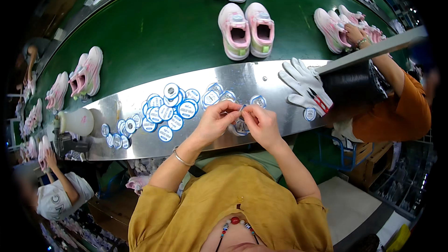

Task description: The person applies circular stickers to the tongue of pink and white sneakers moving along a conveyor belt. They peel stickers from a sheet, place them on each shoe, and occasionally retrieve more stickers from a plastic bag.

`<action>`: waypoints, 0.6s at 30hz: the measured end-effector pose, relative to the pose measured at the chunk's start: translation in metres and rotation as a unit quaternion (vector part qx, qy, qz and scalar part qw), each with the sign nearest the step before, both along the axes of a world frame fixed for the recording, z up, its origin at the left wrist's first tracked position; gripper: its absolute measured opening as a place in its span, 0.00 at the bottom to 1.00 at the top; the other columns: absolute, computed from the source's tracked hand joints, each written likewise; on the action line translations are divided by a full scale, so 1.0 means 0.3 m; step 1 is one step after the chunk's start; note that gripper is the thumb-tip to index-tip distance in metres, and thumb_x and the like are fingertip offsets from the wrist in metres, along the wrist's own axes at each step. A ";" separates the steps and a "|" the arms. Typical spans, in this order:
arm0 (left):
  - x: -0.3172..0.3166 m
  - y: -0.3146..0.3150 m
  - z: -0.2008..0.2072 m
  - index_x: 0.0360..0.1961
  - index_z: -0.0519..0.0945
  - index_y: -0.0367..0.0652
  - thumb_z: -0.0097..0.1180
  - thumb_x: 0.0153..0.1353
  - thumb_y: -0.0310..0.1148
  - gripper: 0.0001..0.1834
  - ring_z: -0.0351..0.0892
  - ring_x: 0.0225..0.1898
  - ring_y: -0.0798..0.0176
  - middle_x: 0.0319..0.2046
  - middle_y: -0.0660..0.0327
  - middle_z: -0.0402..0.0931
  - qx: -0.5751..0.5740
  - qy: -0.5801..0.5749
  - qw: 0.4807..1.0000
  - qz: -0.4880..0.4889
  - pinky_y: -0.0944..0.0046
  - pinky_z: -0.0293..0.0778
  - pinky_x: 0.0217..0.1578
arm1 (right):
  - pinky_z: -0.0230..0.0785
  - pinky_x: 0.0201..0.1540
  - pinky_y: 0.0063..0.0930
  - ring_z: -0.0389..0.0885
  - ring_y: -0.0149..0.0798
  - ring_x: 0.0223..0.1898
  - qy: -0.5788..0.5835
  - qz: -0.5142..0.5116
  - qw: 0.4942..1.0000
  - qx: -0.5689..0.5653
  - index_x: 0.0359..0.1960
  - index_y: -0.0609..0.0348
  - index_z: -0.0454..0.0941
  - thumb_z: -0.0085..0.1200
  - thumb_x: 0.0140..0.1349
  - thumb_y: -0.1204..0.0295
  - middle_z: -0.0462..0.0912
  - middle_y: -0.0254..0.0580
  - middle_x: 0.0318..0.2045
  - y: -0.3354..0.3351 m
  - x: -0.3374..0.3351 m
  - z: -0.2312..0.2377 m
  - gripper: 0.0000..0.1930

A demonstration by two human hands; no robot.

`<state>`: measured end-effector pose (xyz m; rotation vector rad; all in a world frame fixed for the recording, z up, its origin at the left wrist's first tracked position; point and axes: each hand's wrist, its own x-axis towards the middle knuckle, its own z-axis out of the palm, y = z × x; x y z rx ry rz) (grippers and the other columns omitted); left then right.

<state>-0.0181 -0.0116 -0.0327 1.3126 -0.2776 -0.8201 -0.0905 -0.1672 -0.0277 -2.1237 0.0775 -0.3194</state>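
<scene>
My left hand (pixel 215 120) and my right hand (pixel 261 124) meet above the metal ledge, fingertips pinched together. Between them is a small blue-and-white piece (pixel 242 107), mostly covered by the fingers, so its full shape is hidden. Round white tags with blue rims (pixel 165 112) lie in a loose heap left of my hands. A few more tags (pixel 240 128) lie beneath and around my fingers, and a single tag (pixel 258 101) sits just beyond the right hand. Past the ledge, a pair of pink and white sneakers (pixel 237 32) stands on the green conveyor belt, heels toward me.
To the right lie a white glove (pixel 303 81) and red-handled snips (pixel 319 100), near a black roll (pixel 357 84). A co-worker in orange (pixel 396 112) reaches for sneakers (pixel 332 30). At left are a whitish round container (pixel 78 122) and another co-worker holding a shoe (pixel 43 153).
</scene>
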 end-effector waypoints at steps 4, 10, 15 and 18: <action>-0.020 0.058 -0.030 0.33 0.77 0.38 0.55 0.62 0.27 0.04 0.73 0.27 0.74 0.27 0.64 0.77 -0.013 0.043 0.998 0.040 0.74 0.71 0.29 | 0.60 0.20 0.21 0.69 0.27 0.16 -0.029 0.009 0.998 0.060 0.34 0.64 0.76 0.54 0.59 0.78 0.74 0.37 0.16 0.064 0.008 -0.004 0.03; -0.004 0.147 0.023 0.35 0.75 0.39 0.52 0.65 0.30 0.06 0.74 0.27 0.75 0.26 0.65 0.77 0.051 0.025 0.998 0.039 0.77 0.69 0.24 | 0.63 0.23 0.26 0.71 0.37 0.18 0.122 0.136 0.978 0.098 0.34 0.61 0.77 0.56 0.58 0.72 0.74 0.42 0.20 0.080 0.061 0.058 0.06; 0.047 0.253 0.017 0.34 0.78 0.38 0.52 0.64 0.29 0.06 0.75 0.29 0.74 0.28 0.67 0.77 0.130 -0.154 0.976 0.079 0.75 0.69 0.26 | 0.65 0.26 0.29 0.74 0.37 0.21 0.059 0.161 0.983 0.064 0.30 0.61 0.77 0.58 0.56 0.71 0.75 0.41 0.21 0.121 0.123 0.057 0.06; 0.160 0.318 -0.020 0.37 0.78 0.36 0.60 0.56 0.30 0.10 0.73 0.35 0.61 0.34 0.57 0.74 0.329 -0.384 0.831 0.231 0.65 0.69 0.35 | 0.66 0.27 0.29 0.75 0.37 0.22 0.059 0.137 0.986 0.069 0.27 0.61 0.77 0.58 0.55 0.71 0.76 0.41 0.21 0.140 0.148 0.061 0.06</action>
